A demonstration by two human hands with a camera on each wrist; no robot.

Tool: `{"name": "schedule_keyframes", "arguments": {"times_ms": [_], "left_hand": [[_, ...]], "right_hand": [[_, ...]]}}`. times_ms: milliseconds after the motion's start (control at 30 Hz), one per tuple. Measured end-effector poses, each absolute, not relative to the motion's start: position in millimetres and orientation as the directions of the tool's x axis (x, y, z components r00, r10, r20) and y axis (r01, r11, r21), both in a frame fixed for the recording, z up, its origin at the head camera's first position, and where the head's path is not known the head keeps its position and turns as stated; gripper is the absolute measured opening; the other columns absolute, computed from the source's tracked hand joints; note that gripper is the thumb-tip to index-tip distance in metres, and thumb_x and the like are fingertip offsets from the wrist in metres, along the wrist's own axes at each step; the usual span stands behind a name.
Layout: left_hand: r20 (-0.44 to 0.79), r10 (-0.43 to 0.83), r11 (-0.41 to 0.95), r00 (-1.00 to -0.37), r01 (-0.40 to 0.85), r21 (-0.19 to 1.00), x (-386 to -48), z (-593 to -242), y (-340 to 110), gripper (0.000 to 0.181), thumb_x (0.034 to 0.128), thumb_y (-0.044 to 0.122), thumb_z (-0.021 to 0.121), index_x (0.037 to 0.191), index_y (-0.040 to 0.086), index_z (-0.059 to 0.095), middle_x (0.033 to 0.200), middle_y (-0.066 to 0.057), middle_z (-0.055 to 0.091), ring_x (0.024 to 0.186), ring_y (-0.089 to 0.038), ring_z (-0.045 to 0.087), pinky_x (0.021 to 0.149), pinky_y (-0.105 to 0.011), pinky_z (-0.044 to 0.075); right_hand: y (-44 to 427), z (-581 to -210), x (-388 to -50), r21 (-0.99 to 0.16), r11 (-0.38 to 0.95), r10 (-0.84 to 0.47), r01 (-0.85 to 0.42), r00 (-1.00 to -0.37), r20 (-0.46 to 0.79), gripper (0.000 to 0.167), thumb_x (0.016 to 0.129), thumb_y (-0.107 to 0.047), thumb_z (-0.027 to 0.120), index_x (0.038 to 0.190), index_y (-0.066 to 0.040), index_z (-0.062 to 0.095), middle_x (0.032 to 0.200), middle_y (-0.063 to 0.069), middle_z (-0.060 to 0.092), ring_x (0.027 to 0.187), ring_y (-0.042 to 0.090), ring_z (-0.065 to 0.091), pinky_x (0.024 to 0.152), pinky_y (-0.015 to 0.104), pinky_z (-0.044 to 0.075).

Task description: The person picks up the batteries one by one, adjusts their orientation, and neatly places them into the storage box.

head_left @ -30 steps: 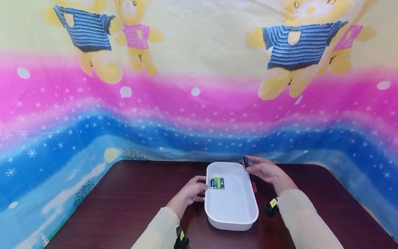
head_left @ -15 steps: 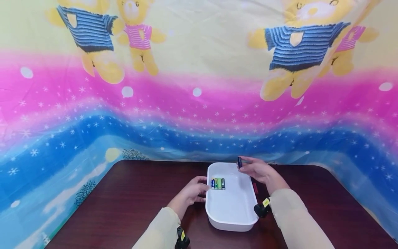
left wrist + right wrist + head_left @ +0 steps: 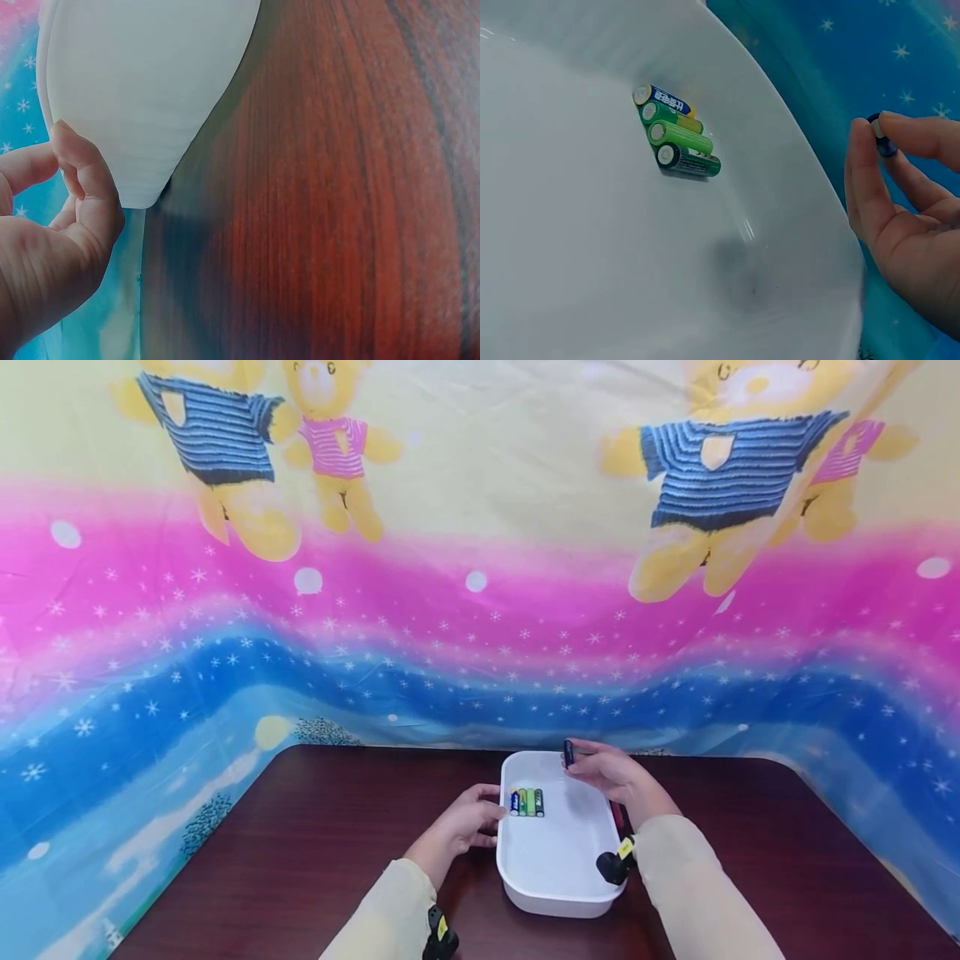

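A white, deep-sided tray (image 3: 558, 860) stands on the dark table. Several batteries (image 3: 527, 802) lie side by side in a row on its floor, near the left wall; the right wrist view shows a blue-and-yellow battery (image 3: 664, 100), two green ones and a dark green one (image 3: 688, 160). My left hand (image 3: 468, 818) holds the tray by its left rim, with fingers (image 3: 86, 169) bent against the wall. Over the tray's far right part, my right hand (image 3: 606, 772) pinches a dark blue battery (image 3: 568, 754) upright between thumb and fingertips, above the tray floor.
A small red object (image 3: 618, 815) lies on the table (image 3: 360, 835) against the tray's right side, partly hidden by my right arm. A printed curtain (image 3: 480, 635) with bears and snowflakes hangs behind the table. Black wrist cameras sit on both cuffs.
My right hand has moved left with the dark blue battery, from the tray's right rim to over its far part. The left hand and the row of batteries stay put.
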State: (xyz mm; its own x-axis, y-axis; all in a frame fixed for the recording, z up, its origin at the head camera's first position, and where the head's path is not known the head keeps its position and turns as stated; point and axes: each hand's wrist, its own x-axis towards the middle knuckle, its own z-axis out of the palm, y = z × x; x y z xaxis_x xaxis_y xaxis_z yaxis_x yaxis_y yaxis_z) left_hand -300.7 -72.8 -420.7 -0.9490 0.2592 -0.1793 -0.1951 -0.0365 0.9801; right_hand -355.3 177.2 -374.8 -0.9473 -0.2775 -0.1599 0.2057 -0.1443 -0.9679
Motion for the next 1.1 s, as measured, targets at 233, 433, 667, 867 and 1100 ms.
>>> {"name": "schedule_keyframes", "arguments": {"times_ms": [233,433,667,867,1100], "left_hand": [[-0.182,0.259,-0.036,-0.949,-0.197,0.980,-301,-422,-73,0.048,0.0856,0.001,0.055,0.131,-0.001,0.038,0.105,-0.024,0.060,0.070,-0.018,0.058,0.051,-0.027,0.051],[-0.178,0.256,-0.031,-0.950,-0.192,0.981,-301,-421,-74,0.048,0.0859,0.002,0.055,0.131,-0.001,0.038,0.106,-0.024,0.059,0.072,-0.019,0.059,0.052,-0.028,0.052],[-0.181,0.259,-0.027,-0.949,-0.194,0.981,-301,-420,-74,0.048,0.0870,0.002,0.054,0.132,0.000,0.038,0.108,-0.024,0.058,0.075,-0.022,0.060,0.054,-0.030,0.052],[-0.183,0.253,-0.020,-0.950,-0.194,0.981,-301,-420,-74,0.047,0.0873,0.002,0.054,0.132,0.001,0.039,0.108,-0.023,0.059,0.075,-0.022,0.060,0.055,-0.031,0.053],[-0.185,0.255,-0.021,-0.949,-0.197,0.980,-300,-419,-72,0.047,0.0870,0.002,0.054,0.132,0.001,0.039,0.107,-0.023,0.059,0.074,-0.021,0.059,0.055,-0.030,0.052]], "right_hand": [[165,-384,-358,-0.975,-0.069,-0.211,0.211,-0.958,-0.192,0.069,0.080,0.017,0.055,0.142,0.001,0.029,0.142,0.031,0.028,0.121,0.041,0.042,0.102,0.047,0.033],[159,-389,-359,-0.979,-0.059,-0.190,0.195,-0.965,-0.181,0.067,0.078,0.019,0.054,0.140,0.005,0.032,0.139,0.033,0.029,0.117,0.044,0.044,0.094,0.043,0.043],[152,-395,-360,-0.978,0.014,-0.173,0.207,-0.963,-0.206,0.072,0.072,0.019,0.057,0.139,0.006,0.033,0.130,0.033,0.037,0.097,0.033,0.056,0.095,0.047,0.041],[146,-400,-361,-0.973,0.069,-0.151,0.222,-0.961,-0.230,0.071,0.071,0.019,0.059,0.137,0.005,0.035,0.124,0.031,0.041,0.080,0.024,0.061,0.093,0.048,0.043],[141,-404,-361,-0.963,0.135,-0.108,0.233,-0.963,-0.248,0.064,0.069,0.020,0.060,0.129,0.006,0.042,0.110,0.026,0.049,0.073,0.023,0.060,0.081,0.043,0.051]]}}
